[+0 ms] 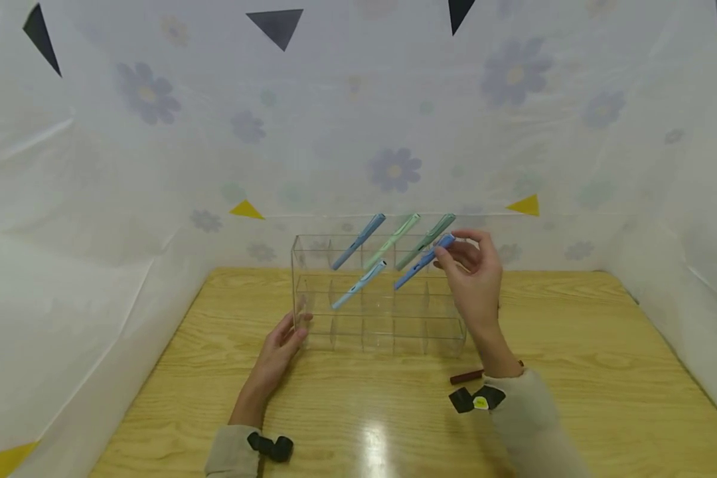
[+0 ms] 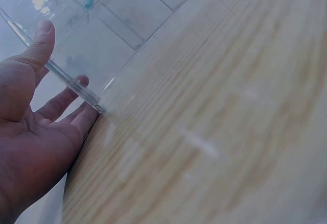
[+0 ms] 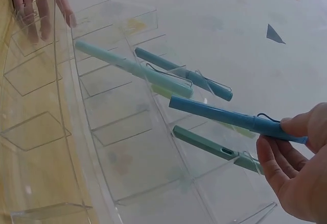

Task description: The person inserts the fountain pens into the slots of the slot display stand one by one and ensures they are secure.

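My right hand (image 1: 475, 272) pinches a blue capped fountain pen (image 3: 214, 117) by its cap end, between thumb and fingers. The pen slants over the middle row of a clear plastic pen rack (image 1: 379, 325). Around the rack's left side edge my left hand (image 2: 46, 112) holds on, thumb on one face and fingers on the other. Three pens lean in the back row: a grey-blue one (image 1: 358, 241), a pale green one (image 1: 392, 241) and a dark green one (image 1: 426, 241). A light blue pen (image 1: 358, 285) rests in the middle row, left of the held pen.
A dark red pen (image 1: 466, 377) lies on the wooden table (image 1: 346, 405) at the rack's front right, partly hidden by my right wrist. White flower-print sheeting (image 1: 334, 146) closes off the back and both sides. The rack's front row shows divided compartments.
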{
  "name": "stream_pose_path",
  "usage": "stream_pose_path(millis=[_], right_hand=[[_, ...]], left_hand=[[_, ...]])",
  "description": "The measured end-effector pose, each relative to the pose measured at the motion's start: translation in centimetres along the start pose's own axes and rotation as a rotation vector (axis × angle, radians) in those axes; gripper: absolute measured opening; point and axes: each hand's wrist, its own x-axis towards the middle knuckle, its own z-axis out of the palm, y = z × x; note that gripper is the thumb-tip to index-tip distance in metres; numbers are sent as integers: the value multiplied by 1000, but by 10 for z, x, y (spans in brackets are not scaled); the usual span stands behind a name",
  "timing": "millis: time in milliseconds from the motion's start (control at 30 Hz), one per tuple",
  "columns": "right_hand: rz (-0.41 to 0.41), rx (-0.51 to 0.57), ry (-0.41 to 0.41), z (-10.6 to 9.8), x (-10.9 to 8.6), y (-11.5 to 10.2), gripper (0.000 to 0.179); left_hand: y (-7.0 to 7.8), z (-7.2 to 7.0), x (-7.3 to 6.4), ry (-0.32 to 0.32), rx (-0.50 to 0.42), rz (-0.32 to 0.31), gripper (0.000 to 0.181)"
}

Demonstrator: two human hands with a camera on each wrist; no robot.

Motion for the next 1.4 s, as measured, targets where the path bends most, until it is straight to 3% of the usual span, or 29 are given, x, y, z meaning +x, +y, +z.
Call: stream_pose_path(millis=[300, 533, 800, 1033, 1400], right_hand=[[-9, -63, -31, 14, -12, 17, 29], [75, -78, -74, 25, -19, 25, 28], [179, -202, -152, 22, -24, 30, 24], [82, -466, -197, 14, -22, 30, 20], [50, -480, -197, 16, -24, 34, 23]], left_hand=[[1, 0, 0, -5, -2, 12, 55], [1, 0, 0, 6, -8, 10, 53], [2, 6, 2, 14, 8, 7, 52], [-1, 5, 3, -16, -9, 13, 54], [1, -1, -1, -18, -11, 28, 56]])
